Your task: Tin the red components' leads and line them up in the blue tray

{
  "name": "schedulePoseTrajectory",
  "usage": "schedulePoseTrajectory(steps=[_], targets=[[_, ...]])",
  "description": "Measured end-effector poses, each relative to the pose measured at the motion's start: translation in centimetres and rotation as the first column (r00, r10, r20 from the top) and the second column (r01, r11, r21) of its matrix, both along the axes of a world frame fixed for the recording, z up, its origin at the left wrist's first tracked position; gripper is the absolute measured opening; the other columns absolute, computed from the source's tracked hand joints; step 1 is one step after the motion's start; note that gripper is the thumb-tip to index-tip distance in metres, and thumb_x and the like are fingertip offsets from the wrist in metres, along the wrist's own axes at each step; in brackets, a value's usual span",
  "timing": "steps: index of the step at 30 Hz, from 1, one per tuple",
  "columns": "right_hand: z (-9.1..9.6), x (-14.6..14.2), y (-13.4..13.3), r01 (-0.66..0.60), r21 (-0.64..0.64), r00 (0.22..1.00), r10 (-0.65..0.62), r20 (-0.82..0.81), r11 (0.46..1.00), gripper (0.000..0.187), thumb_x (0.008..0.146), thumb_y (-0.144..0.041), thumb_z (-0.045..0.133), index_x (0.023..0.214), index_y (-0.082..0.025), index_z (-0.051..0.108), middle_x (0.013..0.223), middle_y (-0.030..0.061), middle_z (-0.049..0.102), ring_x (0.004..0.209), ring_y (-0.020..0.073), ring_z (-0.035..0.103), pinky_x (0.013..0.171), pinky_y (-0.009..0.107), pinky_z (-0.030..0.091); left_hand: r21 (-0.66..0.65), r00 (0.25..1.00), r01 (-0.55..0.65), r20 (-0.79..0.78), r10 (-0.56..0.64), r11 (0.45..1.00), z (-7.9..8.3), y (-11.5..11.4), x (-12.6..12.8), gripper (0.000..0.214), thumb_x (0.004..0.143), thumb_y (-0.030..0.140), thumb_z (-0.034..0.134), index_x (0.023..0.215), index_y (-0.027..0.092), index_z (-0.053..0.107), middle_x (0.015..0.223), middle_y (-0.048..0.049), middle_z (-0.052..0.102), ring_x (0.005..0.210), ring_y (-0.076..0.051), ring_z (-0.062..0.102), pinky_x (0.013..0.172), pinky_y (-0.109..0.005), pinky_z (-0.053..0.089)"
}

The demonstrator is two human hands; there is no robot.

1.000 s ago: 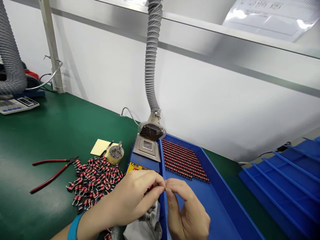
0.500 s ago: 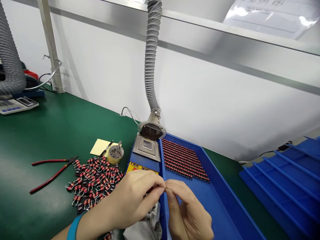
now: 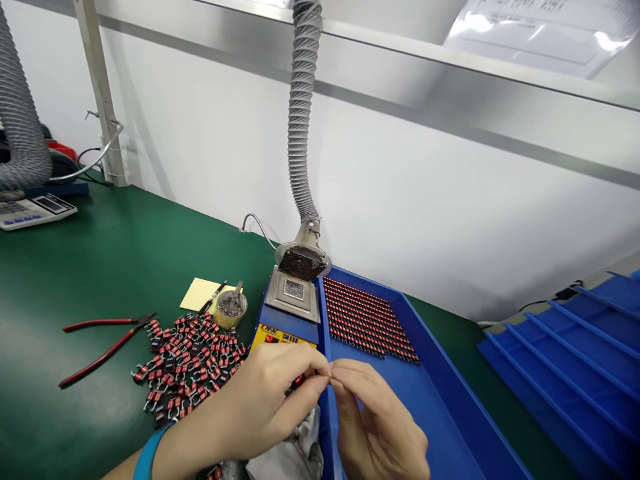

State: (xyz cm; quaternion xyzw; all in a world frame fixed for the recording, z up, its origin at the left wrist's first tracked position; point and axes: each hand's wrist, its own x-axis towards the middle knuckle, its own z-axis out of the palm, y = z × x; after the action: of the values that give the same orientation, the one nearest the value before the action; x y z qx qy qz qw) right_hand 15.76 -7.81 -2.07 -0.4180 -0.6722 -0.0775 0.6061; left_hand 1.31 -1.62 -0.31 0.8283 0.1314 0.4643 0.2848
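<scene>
My left hand [image 3: 263,400] and my right hand [image 3: 375,427] meet fingertip to fingertip above the near left rim of a blue tray [image 3: 440,407]. Both are pinched shut on a small red and black component [image 3: 300,381] that barely shows between the fingers. A loose heap of the same red and black components [image 3: 187,363] lies on the green mat to the left. Neat rows of these components [image 3: 367,320] fill the far end of the tray. A blue band circles my left wrist.
Red-handled pliers [image 3: 103,340] lie left of the heap. A small tin [image 3: 231,308] and a yellow note pad [image 3: 203,293] sit behind it. A solder pot [image 3: 294,297] stands under a grey fume hose [image 3: 300,120]. Blue bins [image 3: 575,360] at right, a calculator [image 3: 35,210] far left, a grey rag [image 3: 295,453] under my hands.
My right hand has slid slightly lower and rightward; both hands keep pinching at the same spot. Nothing else has moved.
</scene>
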Motion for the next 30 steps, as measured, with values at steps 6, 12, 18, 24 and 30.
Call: schedulePoseTrajectory(steps=[6,12,18,24,30], targets=[[0.2,-0.7,0.1,-0.335,-0.307,0.836,0.131,-0.532,0.891,0.037,0.099,-0.028,0.046,0.063,-0.021,0.053,0.05,-0.0037,0.05,0.044,0.0098,0.046,0.044,0.021,0.041,0.288,0.991,-0.126,0.003,0.131,0.949,-0.7,-0.1,0.8,0.028,0.099,0.015,0.037,0.078,0.017,0.056,0.064,0.0004,0.061,0.055,-0.012,0.053,0.056,-0.024,0.041],[0.3,-0.1,0.1,-0.162,-0.111,0.945,0.122,-0.303,0.981,0.021,0.084,-0.006,0.066,0.094,-0.024,0.073,0.073,-0.0003,0.069,0.067,0.0138,0.062,0.061,0.024,0.05,-0.059,0.999,-0.035,-0.005,0.035,0.998,0.3,-0.3,-0.1,0.015,0.096,0.016,0.047,0.086,0.02,0.056,0.072,0.0037,0.063,0.063,-0.009,0.058,0.061,-0.015,0.044],[0.2,-0.1,0.0,-0.073,-0.045,0.992,0.068,-0.104,0.996,0.032,0.081,0.003,0.059,0.097,-0.022,0.07,0.079,0.0003,0.069,0.071,0.0143,0.064,0.066,0.026,0.051,0.069,0.999,-0.042,0.015,0.041,0.997,-0.1,-0.1,0.2,0.019,0.097,0.014,0.042,0.086,0.017,0.057,0.072,0.0012,0.064,0.063,-0.01,0.058,0.062,-0.018,0.043],[0.5,-0.2,0.0,-0.57,-0.288,0.699,0.27,-0.662,0.769,0.032,0.095,-0.031,0.052,0.066,-0.02,0.058,0.048,-0.0028,0.052,0.044,0.0117,0.049,0.047,0.023,0.045,0.256,0.991,-0.134,0.038,0.129,0.957,-0.3,-0.1,0.7,0.028,0.099,0.015,0.037,0.077,0.017,0.055,0.063,0.0013,0.06,0.053,-0.012,0.052,0.055,-0.023,0.04],[0.0,0.3,0.1,-0.186,-0.144,0.957,0.146,-0.251,0.972,0.024,0.084,-0.007,0.065,0.1,-0.024,0.07,0.083,0.0021,0.071,0.079,0.0165,0.066,0.072,0.027,0.054,-0.053,0.999,-0.046,-0.002,0.046,0.998,0.3,-0.5,-0.2,0.015,0.096,0.014,0.047,0.085,0.02,0.056,0.075,0.0034,0.066,0.065,-0.009,0.061,0.062,-0.015,0.045]])
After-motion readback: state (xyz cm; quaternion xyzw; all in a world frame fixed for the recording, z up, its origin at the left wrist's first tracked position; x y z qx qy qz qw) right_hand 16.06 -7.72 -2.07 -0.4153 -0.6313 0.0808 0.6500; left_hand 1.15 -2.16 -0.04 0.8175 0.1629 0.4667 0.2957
